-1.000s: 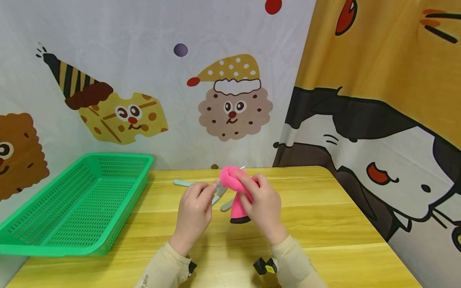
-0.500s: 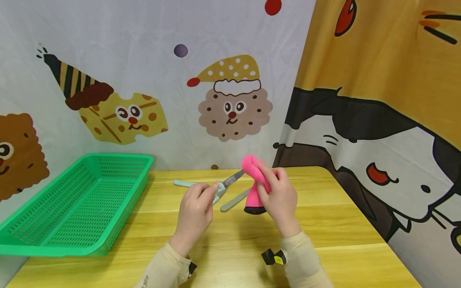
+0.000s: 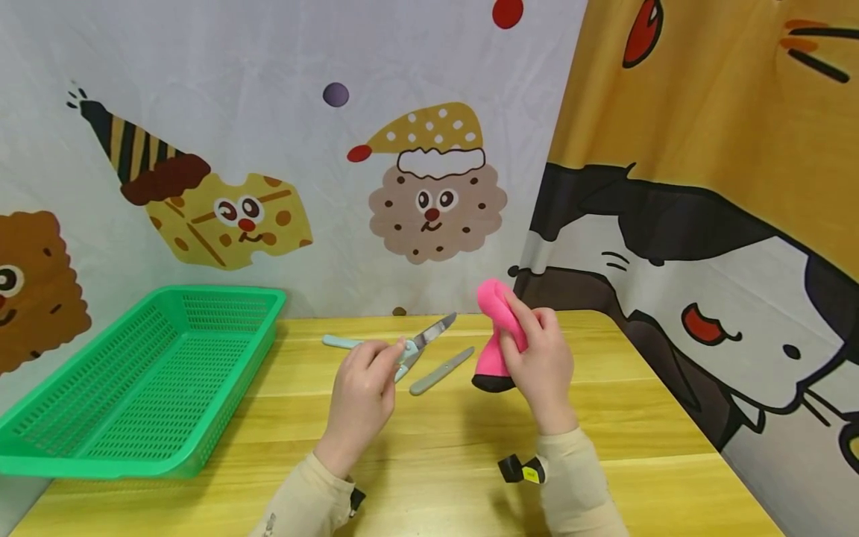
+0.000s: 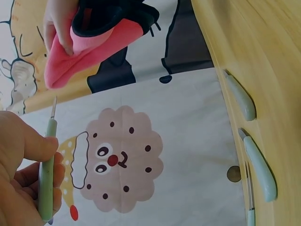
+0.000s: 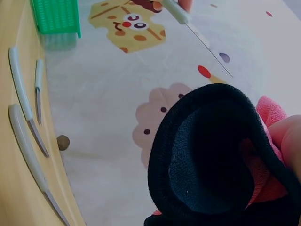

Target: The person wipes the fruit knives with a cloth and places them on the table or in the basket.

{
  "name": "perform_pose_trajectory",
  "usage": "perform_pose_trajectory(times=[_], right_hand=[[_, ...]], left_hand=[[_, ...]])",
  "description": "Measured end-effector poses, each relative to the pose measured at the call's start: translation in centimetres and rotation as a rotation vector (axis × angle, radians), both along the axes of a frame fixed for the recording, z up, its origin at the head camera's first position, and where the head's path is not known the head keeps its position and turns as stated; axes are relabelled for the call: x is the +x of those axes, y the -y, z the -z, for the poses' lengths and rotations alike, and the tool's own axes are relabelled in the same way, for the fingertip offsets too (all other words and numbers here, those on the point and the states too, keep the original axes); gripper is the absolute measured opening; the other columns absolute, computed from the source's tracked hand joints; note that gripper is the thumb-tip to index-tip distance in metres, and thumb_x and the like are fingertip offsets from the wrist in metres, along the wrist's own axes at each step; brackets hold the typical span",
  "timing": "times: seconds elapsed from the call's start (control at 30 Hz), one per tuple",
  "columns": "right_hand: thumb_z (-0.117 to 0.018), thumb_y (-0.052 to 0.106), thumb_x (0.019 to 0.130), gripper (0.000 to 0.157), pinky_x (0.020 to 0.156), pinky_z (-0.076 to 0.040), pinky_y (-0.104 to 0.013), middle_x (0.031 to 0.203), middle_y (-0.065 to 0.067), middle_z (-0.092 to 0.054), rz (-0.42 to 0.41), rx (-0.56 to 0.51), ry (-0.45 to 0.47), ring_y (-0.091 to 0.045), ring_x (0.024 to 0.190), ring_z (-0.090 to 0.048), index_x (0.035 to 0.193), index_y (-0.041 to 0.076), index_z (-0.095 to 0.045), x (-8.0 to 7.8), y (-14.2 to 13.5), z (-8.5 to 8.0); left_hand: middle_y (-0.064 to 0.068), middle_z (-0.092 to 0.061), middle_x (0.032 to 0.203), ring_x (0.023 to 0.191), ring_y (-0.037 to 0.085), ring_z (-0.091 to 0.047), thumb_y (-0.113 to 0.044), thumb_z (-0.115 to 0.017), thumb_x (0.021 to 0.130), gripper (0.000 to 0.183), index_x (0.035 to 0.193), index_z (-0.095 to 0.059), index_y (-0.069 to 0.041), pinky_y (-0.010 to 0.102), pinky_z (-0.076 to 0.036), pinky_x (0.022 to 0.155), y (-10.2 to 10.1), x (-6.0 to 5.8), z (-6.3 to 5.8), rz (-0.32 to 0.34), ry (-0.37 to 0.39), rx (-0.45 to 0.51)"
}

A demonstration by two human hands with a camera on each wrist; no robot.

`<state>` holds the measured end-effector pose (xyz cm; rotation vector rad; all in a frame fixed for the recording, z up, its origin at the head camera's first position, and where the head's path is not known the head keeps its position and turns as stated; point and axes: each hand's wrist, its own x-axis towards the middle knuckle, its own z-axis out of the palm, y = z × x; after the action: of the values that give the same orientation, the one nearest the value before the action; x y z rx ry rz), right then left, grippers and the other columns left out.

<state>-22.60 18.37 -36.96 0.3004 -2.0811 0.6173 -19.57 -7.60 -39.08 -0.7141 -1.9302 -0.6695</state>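
Observation:
In the head view my left hand [image 3: 361, 388] pinches a small knife [image 3: 433, 332] by its pale green handle, blade slanting up and to the right. That knife [image 4: 46, 181] stands nearly upright in the left wrist view, thumb pressed to its handle. My right hand [image 3: 540, 367] grips a pink cloth mitt [image 3: 495, 354] with a black cuff, folded over at the top and held above the table. Seen from the right wrist, the black cuff [image 5: 162, 155] gapes toward the camera and its inside is dark. Blade and mitt are apart.
Three more knives lie on the wooden table [image 3: 416, 462]: a grey-handled knife [image 3: 439, 373], a pale blue-handled knife [image 3: 341, 341], and another knife [image 3: 406, 367] partly behind the left hand. A green mesh basket [image 3: 228, 403] stands at the left. A patterned curtain [image 3: 282, 134] hangs behind.
My right hand has carried the pink mitt right and slightly up, away from the knife blade, which now shows fully. The left hand with its knife has stayed nearly still.

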Motion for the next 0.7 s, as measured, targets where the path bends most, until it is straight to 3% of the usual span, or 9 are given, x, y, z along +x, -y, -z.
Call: perform_pose_trajectory(times=[0.33,0.47,0.7], right_hand=[[-0.073,0.011,0.085,0.052,0.053,-0.041,-0.04,0.093,-0.016,-0.053,0.072,-0.032,0.118,-0.029,0.068,-0.051,0.135,0.021,-0.063,-1.3,-2.3,0.8],[-0.073,0.013,0.087,0.05,0.053,-0.043,-0.043,0.096,-0.016,-0.054,0.107,-0.047,0.179,-0.032,0.07,-0.053,0.135,0.022,-0.062,-1.7,-3.3,1.3],[-0.073,0.014,0.088,0.051,0.06,-0.046,-0.049,0.101,-0.018,-0.055,0.128,-0.058,0.249,-0.036,0.078,-0.056,0.137,0.022,-0.061,-2.2,-4.3,2.0]], left_hand=[[0.016,-0.062,0.091,0.077,0.03,-0.06,0.019,-0.075,0.073,0.044,0.113,-0.069,0.003,0.04,-0.052,0.065,0.8,-0.4,-0.3,-0.018,0.026,-0.02],[0.015,-0.061,0.09,0.075,0.03,-0.059,0.019,-0.074,0.074,0.04,0.111,-0.068,0.003,0.039,-0.053,0.063,1.5,-0.8,-1.6,-0.015,0.052,-0.073],[0.016,-0.061,0.089,0.077,0.032,-0.059,0.02,-0.073,0.074,0.037,0.108,-0.067,0.006,0.042,-0.053,0.068,3.8,-1.5,-4.9,-0.008,0.108,-0.127]])
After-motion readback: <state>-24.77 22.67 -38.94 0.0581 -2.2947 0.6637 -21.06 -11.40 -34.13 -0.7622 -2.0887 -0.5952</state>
